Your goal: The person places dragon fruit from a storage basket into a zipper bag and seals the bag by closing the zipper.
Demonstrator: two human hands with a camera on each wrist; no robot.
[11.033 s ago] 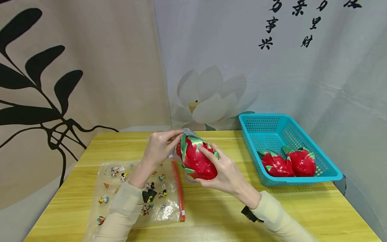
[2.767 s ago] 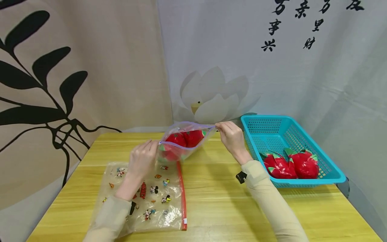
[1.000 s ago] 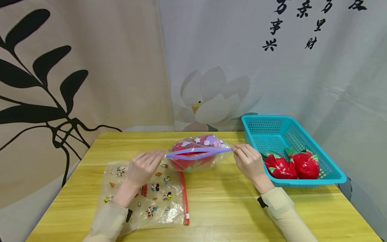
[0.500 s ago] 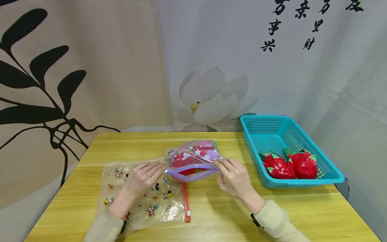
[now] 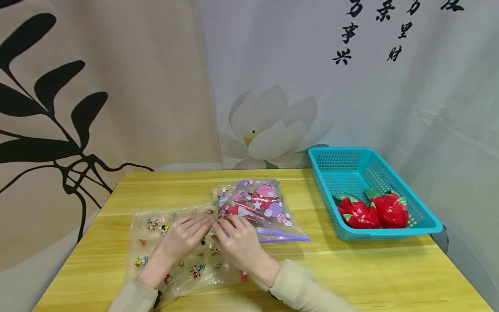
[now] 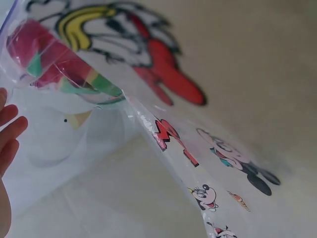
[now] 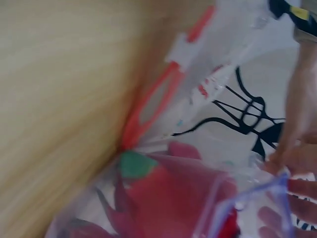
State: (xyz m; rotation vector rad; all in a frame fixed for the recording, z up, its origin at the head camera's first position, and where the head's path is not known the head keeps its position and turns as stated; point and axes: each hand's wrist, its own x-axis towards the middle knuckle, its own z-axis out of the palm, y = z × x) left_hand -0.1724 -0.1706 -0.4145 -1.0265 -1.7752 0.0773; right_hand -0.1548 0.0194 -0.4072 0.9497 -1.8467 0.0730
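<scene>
A clear zip-lock bag [image 5: 269,203] with purple cartoon prints and a purple zip strip [image 5: 284,237] lies on the table. Red dragon fruits [image 7: 163,198] with green-tipped scales show through its plastic. My left hand [image 5: 185,236] pinches the left end of the zip. Close against it, my right hand [image 5: 241,245] has thumb and fingers on the same corner of the strip. Beneath both hands spreads a larger clear bag [image 5: 156,251] with cartoon figures and a red zip [image 7: 153,99]. The strip's left part is hidden by the right hand.
At the right of the wooden table [image 5: 351,277] stands a blue plastic basket [image 5: 323,195]. Inside its near end sit two more dragon fruits [image 5: 390,210]. A printed curtain [image 5: 163,86] hangs behind the table's back edge.
The zip-lock bag, earlier held open between both hands, has come down flat on the table. My right hand has gone from the zip's right end left to my left hand.
</scene>
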